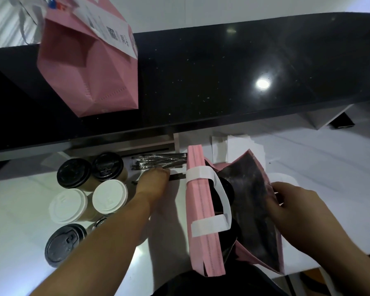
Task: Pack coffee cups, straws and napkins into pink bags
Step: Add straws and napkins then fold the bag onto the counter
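Right now the left hand (153, 180) is down on the wrapped straws (158, 162), fingers curled over one; whether it's actually gripped, can't tell. Lidded coffee cups (90, 189) sit just left of that wrist, black and white lids mixed. The right hand (295, 210) pinches the far wall of the open pink bag (201, 201), holding the mouth wide. White napkins (239, 146) lie beyond that hand. A second pink bag (88, 67) stands on the black counter (222, 71), well beyond the left hand.
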